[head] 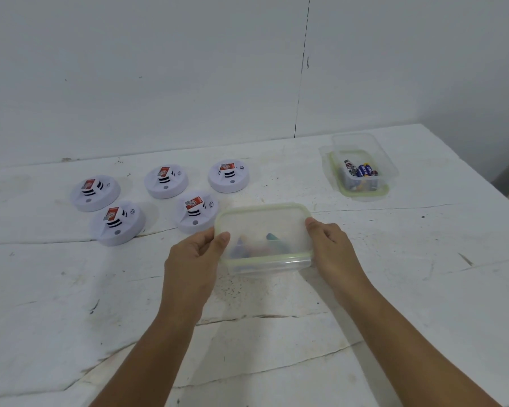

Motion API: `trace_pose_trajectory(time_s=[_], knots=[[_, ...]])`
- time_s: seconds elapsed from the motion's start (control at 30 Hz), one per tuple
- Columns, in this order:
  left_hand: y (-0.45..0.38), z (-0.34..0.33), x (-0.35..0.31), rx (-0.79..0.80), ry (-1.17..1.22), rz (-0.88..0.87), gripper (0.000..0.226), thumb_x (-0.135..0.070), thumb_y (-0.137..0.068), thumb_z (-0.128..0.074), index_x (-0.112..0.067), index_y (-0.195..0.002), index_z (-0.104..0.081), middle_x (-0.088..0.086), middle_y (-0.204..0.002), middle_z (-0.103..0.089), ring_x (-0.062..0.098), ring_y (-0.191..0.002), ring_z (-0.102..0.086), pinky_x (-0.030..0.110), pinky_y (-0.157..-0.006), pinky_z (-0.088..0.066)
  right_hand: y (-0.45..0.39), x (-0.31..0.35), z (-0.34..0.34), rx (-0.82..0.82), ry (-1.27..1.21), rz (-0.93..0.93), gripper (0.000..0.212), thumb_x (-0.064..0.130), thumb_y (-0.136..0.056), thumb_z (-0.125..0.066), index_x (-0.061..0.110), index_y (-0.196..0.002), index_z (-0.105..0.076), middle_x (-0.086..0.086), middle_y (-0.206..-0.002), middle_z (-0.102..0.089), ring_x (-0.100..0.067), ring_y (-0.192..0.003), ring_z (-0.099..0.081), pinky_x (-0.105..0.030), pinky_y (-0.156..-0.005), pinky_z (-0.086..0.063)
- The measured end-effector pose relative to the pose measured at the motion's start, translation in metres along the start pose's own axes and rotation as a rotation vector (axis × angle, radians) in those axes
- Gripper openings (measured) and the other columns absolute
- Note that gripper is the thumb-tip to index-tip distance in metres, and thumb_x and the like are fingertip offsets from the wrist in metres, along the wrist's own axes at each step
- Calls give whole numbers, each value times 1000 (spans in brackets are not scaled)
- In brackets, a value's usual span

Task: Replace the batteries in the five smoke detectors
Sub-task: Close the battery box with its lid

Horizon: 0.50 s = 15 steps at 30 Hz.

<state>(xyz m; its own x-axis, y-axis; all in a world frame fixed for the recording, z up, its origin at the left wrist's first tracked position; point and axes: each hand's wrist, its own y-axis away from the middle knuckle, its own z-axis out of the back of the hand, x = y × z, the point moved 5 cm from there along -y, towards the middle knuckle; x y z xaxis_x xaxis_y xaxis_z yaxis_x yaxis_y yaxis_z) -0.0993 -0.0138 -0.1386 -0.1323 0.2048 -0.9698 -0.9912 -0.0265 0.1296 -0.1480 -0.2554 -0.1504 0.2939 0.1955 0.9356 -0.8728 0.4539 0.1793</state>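
Between the hands: lidded container [265,239], clear with a pale green rim, its long axis running left to right across the white table [394,289].
Left hand [193,255]: thumb curled over the container's left short end, fingers hidden beneath; it grips.
Right hand [331,245]: thumb tip on the right short end, fingers wrapped behind; it grips too.
Nearer hand: neither; the two ends lie equally close, so the lid likely has to come off by a two-sided pull.
Lidded container's contents: blurred coloured shapes, probably batteries; cannot tell more.
Open container [362,168]: far right, sitting on its own lid, holding batteries [360,169].
Smoke detectors [162,189]: five, grouped far left, well apart from both containers.
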Motion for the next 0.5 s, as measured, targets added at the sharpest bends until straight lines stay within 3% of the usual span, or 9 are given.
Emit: trace_pose_trajectory(time_s=[0.07,0.13,0.2,0.23,0.27,0.3,0.33,0.43,0.5], knots=[[1,0,-2,-3,-39,-20,13,-39,-97,-69,-38,-107,-77,-23,-92,-77,5,-95,-71,21,-76,-49,-2,0,0,18,5,14,50,41,-109,-42,-4,-93,-54,-7,-104,-58,-20,-84,-58,-38,-79,-46],[2,1,-5,17,-123,-59,9,-43,-98,-66,-45,-103,-74,-26,-92,-76,3,-96,-70,19,-76,-48,-2,4,2,53,-6,69,59,43,-106,-44,-11,-83,-45,-12,-82,-49,-26,-66,-44,-38,-64,-37],[3,2,-9,30,-231,-104,18,-48,-98,-63,-43,-113,-72,-24,-104,-75,4,-106,-68,19,-82,-48,-6,7,3,77,25,97,52,46,-102,-47,1,-78,-50,-8,-82,-43,-19,-62,-42,-34,-62,-35],[4,1,-9,24,-295,-130,31,-51,-97,-62,-39,-126,-68,-22,-118,-71,6,-115,-64,22,-91,-49,-10,7,4,73,76,90,36,45,-103,-49,14,-90,-62,-5,-95,-47,-12,-67,-49,-32,-68,-41],[6,1,-11,-2,-358,-161,47,-53,-96,-62,-34,-138,-61,-17,-132,-64,9,-125,-57,26,-100,-47,-13,7,7,59,132,99,23,42,-103,-51,27,-115,-64,-1,-112,-46,-6,-83,-56,-29,-81,-46],[10,2,-14,-38,-409,-205,58,-55,-94,-63,-31,-146,-53,-13,-138,-55,10,-130,-50,29,-105,-42,-17,11,9,25,195,141,34,39,-103,-53,33,-137,-55,1,-123,-42,-4,-98,-56,-29,-94,-45],[15,2,-20,-66,-450,-275,64,-56,-92,-65,-30,-148,-49,-11,-138,-50,9,-131,-43,27,-105,-37,-19,17,11,-2,240,194,45,37,-103,-56,35,-147,-48,2,-128,-39,-5,-106,-54,-29,-101,-43],[35,-10,-36,78,-635,-572,57,-64,-86,-68,-36,-135,-57,-16,-116,-52,5,-114,-44,15,-89,-36,-29,41,7,12,350,367,47,38,-101,-59,36,-148,-52,4,-126,-45,-13,-116,-54,-31,-103,-42],[45,-22,-36,217,-809,-709,51,-66,-82,-70,-37,-123,-64,-18,-100,-53,8,-98,-51,19,-77,-43,-38,52,-3,121,446,424,43,42,-103,-57,38,-145,-56,5,-129,-51,-14,-124,-52,-31,-106,-40]])
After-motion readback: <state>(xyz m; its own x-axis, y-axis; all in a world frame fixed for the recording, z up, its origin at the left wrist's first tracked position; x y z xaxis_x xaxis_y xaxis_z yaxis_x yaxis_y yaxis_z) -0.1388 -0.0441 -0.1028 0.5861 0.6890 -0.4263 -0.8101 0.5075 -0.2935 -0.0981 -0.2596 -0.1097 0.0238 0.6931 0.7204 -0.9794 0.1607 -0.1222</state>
